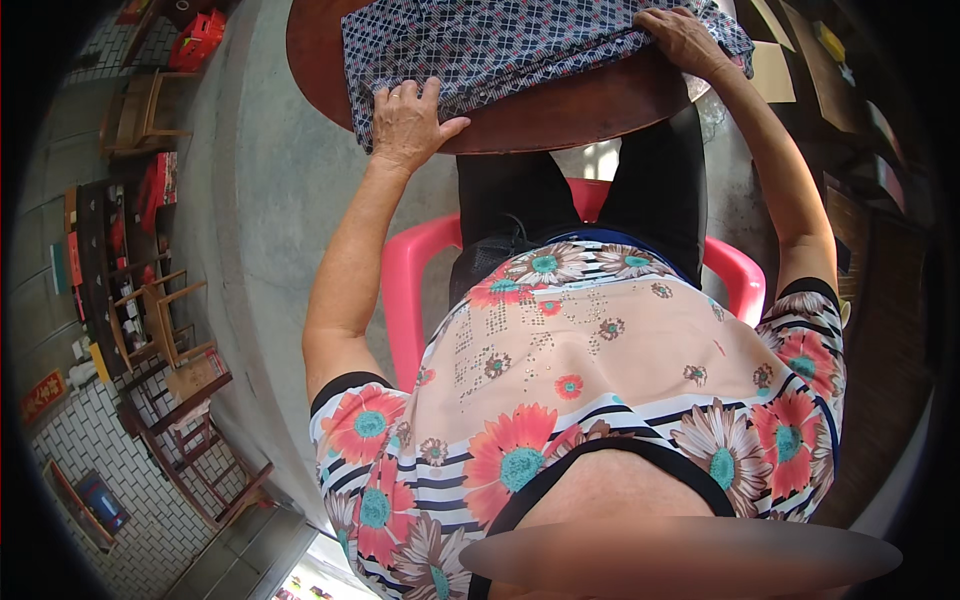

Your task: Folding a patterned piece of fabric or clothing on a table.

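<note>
A folded patterned cloth [480,56], navy and white with small red marks, lies across a round brown wooden table [570,120]. My left hand [409,124] rests on the cloth's left end, palm down, fingers on the fabric and thumb stretched out over the table edge side. My right hand [682,37] lies on the cloth's right end with bent fingers at a fold; whether it pinches the fabric cannot be told. Part of the cloth's left corner hangs over the table's rim. The cloth's far edge runs out of the top of the view.
I sit in a pink plastic armchair [420,247], with my legs under the table. Wooden chairs [169,319], a red plastic basket [199,39] and a wooden rack [195,442] stand along the left side. Cardboard [772,73] and dark furniture are at the right.
</note>
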Motion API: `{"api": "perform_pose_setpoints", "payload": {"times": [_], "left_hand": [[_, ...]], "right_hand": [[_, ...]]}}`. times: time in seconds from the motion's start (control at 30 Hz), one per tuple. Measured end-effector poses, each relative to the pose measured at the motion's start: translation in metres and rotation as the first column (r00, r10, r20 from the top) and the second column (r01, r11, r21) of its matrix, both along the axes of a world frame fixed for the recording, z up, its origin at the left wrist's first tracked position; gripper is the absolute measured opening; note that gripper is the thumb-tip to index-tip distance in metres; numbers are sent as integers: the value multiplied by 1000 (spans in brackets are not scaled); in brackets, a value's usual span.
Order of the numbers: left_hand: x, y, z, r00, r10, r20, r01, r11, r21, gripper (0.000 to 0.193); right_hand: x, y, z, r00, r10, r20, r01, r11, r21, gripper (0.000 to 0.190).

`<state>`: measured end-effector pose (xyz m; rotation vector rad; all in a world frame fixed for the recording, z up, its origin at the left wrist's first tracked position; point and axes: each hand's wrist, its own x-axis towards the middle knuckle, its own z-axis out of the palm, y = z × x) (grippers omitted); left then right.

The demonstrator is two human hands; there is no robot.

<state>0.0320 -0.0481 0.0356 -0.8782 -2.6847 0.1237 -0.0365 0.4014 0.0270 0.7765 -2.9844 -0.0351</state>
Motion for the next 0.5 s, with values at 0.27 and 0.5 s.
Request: {"api": "perform_pose_setpoints", "payload": {"times": [0.27, 0.5], "left_hand": [[-20, -12, -23, 995, -7, -97, 14, 997, 75, 38], [-36, -8, -31, 998, -2, -70, 15, 981, 195, 23]], "right_hand": [[-24, 0, 30, 993, -43, 110, 63, 981, -185, 35], [-41, 62, -29, 1000, 14, 4, -14, 996, -90, 43]]}}
